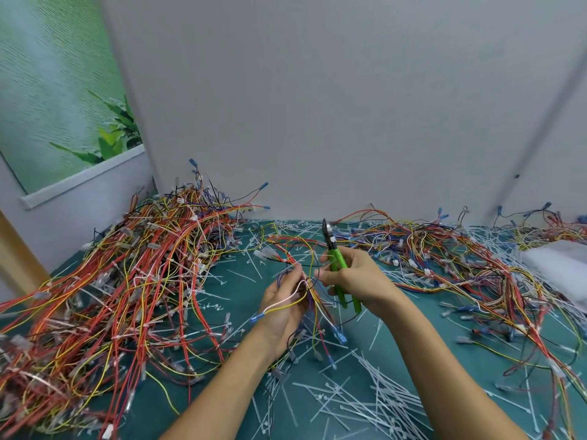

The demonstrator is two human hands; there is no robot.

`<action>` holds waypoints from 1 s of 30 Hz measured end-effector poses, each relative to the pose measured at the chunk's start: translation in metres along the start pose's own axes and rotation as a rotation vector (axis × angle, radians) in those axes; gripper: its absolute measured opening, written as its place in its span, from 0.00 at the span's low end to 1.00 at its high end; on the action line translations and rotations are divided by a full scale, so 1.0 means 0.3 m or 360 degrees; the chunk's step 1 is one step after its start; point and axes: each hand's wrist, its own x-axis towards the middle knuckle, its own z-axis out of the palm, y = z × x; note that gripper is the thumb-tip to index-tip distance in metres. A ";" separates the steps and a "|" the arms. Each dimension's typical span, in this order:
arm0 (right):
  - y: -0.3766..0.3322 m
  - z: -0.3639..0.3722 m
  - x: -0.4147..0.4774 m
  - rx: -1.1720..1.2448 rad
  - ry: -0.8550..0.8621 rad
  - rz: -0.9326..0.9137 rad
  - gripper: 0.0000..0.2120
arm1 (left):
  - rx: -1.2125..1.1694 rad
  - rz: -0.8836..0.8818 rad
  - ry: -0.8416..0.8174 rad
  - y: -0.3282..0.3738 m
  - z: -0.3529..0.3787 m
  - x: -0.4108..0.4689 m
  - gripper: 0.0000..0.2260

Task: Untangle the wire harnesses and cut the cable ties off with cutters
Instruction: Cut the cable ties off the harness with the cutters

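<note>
Two hands, both occupied. My left hand grips one small harness. My right hand holds the green cutters, blades up, its fingertips pinching the same harness.

Risks, as I judge them:
- cutters slipping from that shared grip
- blades nicking insulation, since I cannot pick out a tie

Left of the left hand: large tangled pile. Right of the right hand: second pile. Below both hands: cut ties on the green mat, where dangling ends may snag.
</note>
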 end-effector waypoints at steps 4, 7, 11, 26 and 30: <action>-0.006 -0.032 0.001 -0.0249 0.0029 -0.0101 0.10 | 0.0297 0.0228 0.0222 -0.008 -0.018 0.025 0.10; -0.011 -0.064 -0.004 -0.0250 0.0014 -0.0088 0.10 | 0.0427 0.0304 0.0306 -0.015 -0.023 0.030 0.11; -0.012 -0.089 -0.003 -0.0290 0.0123 -0.0086 0.06 | 0.0361 0.0289 0.0252 -0.017 -0.019 0.022 0.11; -0.040 -0.106 -0.041 -0.1450 -0.0337 -0.0158 0.22 | -0.0041 0.0332 0.0267 -0.006 -0.045 0.052 0.02; -0.038 -0.089 -0.043 -0.1427 -0.0350 -0.0175 0.24 | -0.0041 0.0348 0.0291 -0.001 -0.042 0.048 0.02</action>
